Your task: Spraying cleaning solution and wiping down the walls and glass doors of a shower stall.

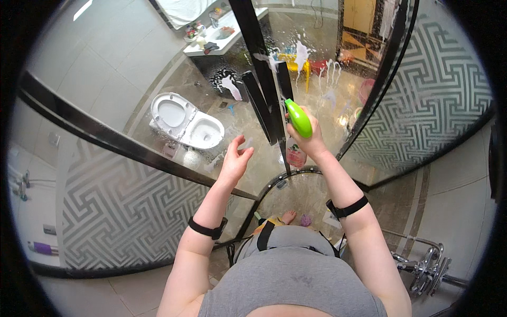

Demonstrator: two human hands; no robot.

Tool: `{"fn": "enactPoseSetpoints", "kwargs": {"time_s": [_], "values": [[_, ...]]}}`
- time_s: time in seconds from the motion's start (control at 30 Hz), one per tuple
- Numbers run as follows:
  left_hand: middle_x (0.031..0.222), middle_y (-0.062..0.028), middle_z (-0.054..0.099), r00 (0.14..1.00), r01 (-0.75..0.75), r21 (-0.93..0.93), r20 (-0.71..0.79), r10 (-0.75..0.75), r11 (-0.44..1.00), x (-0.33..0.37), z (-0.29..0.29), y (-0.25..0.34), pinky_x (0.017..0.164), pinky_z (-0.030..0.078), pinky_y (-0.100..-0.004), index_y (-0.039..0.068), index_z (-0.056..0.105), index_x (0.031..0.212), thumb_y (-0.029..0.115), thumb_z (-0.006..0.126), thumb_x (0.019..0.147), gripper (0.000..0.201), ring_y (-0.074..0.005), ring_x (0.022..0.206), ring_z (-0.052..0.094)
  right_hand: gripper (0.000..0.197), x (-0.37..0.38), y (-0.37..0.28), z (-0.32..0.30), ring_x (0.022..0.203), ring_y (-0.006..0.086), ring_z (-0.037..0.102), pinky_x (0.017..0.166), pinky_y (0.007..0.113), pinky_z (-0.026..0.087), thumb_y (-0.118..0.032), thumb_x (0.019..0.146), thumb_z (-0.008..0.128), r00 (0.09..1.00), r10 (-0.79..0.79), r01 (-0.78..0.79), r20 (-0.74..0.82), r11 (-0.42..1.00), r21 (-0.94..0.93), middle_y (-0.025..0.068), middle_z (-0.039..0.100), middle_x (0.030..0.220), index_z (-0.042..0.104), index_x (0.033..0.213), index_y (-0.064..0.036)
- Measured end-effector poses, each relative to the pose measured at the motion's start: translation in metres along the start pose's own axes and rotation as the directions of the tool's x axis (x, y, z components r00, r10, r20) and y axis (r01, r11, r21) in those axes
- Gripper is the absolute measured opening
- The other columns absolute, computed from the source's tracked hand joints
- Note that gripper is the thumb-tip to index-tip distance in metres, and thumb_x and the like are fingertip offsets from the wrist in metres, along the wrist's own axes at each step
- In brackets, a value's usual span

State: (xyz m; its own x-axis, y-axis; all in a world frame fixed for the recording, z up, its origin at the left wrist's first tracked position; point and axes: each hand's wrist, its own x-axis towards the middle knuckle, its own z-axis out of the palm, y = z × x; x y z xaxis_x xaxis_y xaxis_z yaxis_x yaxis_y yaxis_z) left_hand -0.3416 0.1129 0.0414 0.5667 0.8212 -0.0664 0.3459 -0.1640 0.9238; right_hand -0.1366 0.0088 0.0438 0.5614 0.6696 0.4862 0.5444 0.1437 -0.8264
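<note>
My right hand is wrapped round a spray bottle with a bright green trigger head and a pinkish body. It is held up near the black handles of the glass shower door. To its left, my left hand is raised in front of the glass with fingers apart, holding nothing. White foam clings to the glass beyond the bottle and trickles down in streaks. Another foam patch sits left of the handles. Part of the bottle is hidden behind my right hand.
Beyond the glass are a white toilet with its lid up, a washbasin counter and a yellow stool. Patterned glass panels curve round both sides. A chrome shower fixture juts out at lower right.
</note>
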Motion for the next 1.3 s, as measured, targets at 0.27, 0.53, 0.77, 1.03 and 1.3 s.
{"fn": "enactPoseSetpoints", "kwargs": {"time_s": [0.27,0.53,0.77,1.03,1.3], "values": [[0.129,-0.0129,0.044,0.999,0.049,-0.099,-0.004,-0.05,0.994,-0.042,-0.033,-0.004,0.086,0.044,-0.0305,0.003,0.04,0.129,0.024,0.059,0.084,0.053,-0.019,0.104,0.054,0.035,0.0,0.002,0.009,0.088,0.0369,0.058,0.073,0.044,0.046,-0.021,0.064,0.068,0.954,0.211,-0.153,0.214,0.954,-0.257,0.0147,0.063,0.087,0.053,0.094,-0.0118],[0.125,-0.0091,0.049,0.985,0.166,-0.094,-0.028,-0.169,0.982,-0.069,-0.057,-0.035,0.082,0.045,-0.0288,0.003,0.044,0.126,0.024,0.059,0.084,0.049,-0.0164,0.095,0.054,0.039,-0.05,0.038,0.033,0.092,0.0365,0.057,0.076,0.043,0.046,-0.021,0.067,0.066,0.91,0.248,-0.16,0.334,0.95,-0.268,0.0162,0.061,0.092,0.052,0.102,-0.0116],[0.121,-0.0072,0.051,0.981,0.187,-0.116,-0.029,-0.191,0.976,-0.076,-0.063,-0.044,0.078,0.045,-0.0274,0.003,0.045,0.126,0.025,0.058,0.085,0.048,-0.0136,0.088,0.052,0.034,-0.016,-0.019,0.062,0.086,0.0357,0.058,0.071,0.04,0.046,-0.017,0.072,0.066,0.995,-0.015,0.013,0.095,1.0,0.022,0.0186,0.059,0.088,0.05,0.102,-0.0077],[0.124,-0.0086,0.049,0.983,0.179,-0.155,-0.002,-0.182,0.971,-0.077,-0.071,-0.046,0.078,0.045,-0.0278,0.002,0.043,0.127,0.027,0.058,0.086,0.051,-0.0141,0.089,0.052,0.038,-0.022,-0.011,0.082,0.085,0.0349,0.058,0.071,0.038,0.046,-0.018,0.071,0.066,0.996,-0.066,0.072,0.058,0.992,-0.104,0.0157,0.059,0.088,0.05,0.104,-0.0073],[0.119,-0.0058,0.051,0.974,0.225,-0.128,0.061,-0.218,0.966,-0.081,-0.088,-0.038,0.085,0.042,-0.0296,0.005,0.042,0.128,0.026,0.054,0.089,0.045,-0.0147,0.104,0.052,0.04,-0.021,-0.001,0.102,0.087,0.0354,0.058,0.075,0.041,0.046,-0.022,0.069,0.067,0.969,0.227,-0.213,0.094,0.967,-0.139,0.0154,0.06,0.089,0.049,0.101,-0.0066]]}}
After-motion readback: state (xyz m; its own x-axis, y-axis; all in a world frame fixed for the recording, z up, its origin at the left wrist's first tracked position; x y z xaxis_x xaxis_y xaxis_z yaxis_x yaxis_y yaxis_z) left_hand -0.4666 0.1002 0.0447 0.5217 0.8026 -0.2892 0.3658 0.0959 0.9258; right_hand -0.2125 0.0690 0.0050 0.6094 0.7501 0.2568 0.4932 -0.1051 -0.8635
